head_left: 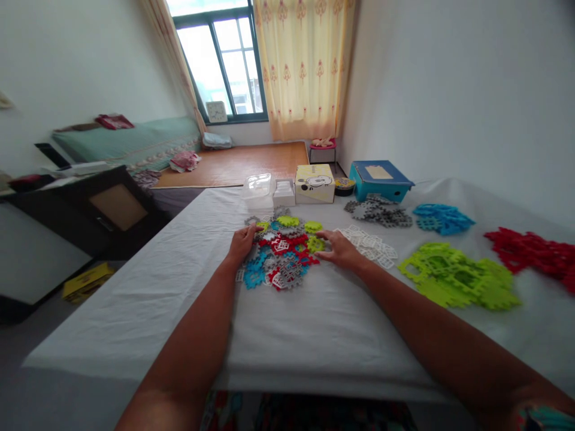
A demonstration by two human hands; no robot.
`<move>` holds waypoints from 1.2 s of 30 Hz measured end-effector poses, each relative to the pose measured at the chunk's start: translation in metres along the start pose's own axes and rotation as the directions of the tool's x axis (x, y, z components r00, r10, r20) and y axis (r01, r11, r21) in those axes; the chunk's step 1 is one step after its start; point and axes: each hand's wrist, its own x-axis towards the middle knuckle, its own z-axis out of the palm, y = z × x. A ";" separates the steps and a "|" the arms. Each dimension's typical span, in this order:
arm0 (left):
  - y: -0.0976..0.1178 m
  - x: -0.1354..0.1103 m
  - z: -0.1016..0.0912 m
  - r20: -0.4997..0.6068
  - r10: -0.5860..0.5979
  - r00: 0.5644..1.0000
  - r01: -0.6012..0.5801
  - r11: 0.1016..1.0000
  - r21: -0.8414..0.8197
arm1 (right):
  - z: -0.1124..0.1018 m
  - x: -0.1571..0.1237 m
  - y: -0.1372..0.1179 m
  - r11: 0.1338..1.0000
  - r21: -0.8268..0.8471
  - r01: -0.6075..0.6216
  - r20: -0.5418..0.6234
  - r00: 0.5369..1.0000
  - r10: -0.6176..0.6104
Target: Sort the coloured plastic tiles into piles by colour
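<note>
Toward the far edge of the desk [323, 335], my right hand [335, 246], fingers parted, hold unclear, meets green piece [315, 244], probably light, stiff, best pinched by rim

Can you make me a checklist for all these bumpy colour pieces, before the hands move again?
1. Right hand by a piece: ok, a lime-green toothed piece is at its fingertips.
2. Left hand gripping a piece: cannot tell; it's at the mixed pile's left edge, but its fingertips are too small to make out.
3. Colours separate in the mixed pile: not ok; red, blue, grey, white and lime-green pieces are jumbled together.
4. Lime-green pile all one colour: ok, as far as it shows.
5. Whole red pile in view: not ok, the picture's right edge cuts it off.
</note>
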 end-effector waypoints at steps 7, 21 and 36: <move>-0.002 0.001 0.000 0.016 -0.002 1.000 0.002 1.000 0.001 | -0.005 0.003 -0.014 0.999 -0.030 0.041 -0.056 0.998 -0.042; -0.001 0.008 0.000 0.050 0.056 0.997 -0.061 0.993 0.098 | -0.187 -0.141 0.086 0.775 -0.548 -0.315 -0.183 0.949 0.256; -0.004 0.008 -0.001 0.053 0.051 0.997 -0.057 0.992 0.117 | -0.146 -0.181 0.084 0.791 -0.603 -0.102 -0.032 0.994 0.103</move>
